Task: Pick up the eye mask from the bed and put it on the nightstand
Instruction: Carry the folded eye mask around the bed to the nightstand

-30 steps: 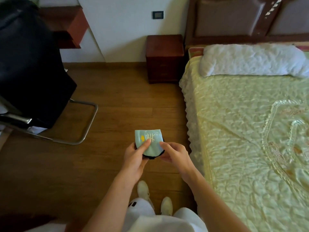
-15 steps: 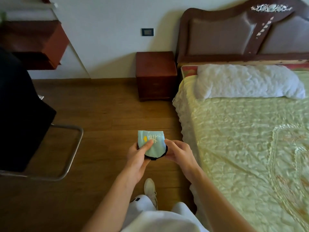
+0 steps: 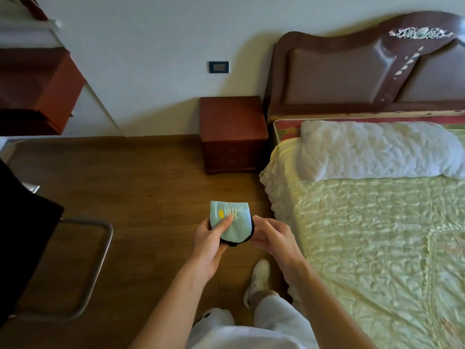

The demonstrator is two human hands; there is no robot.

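Note:
The eye mask [image 3: 235,226] is light blue with a yellow and white print and a black edge, folded in half. I hold it over the wooden floor in front of me. My left hand [image 3: 210,241] grips it with the thumb on its face. My right hand [image 3: 273,236] touches its right edge with the fingertips. The dark red wooden nightstand [image 3: 231,117] stands ahead against the wall, left of the bed [image 3: 377,235]. Its top is bare.
A white pillow [image 3: 377,149] lies at the head of the bed under a brown padded headboard [image 3: 352,71]. A black chair with a metal tube frame [image 3: 95,268] stands at the left. A red-brown cabinet [image 3: 42,91] hangs on the left wall.
The view has moved forward and tilted up, so the nightstand and headboard appear closer and lower in frame. Both hands keep the folded mask in the same hold.

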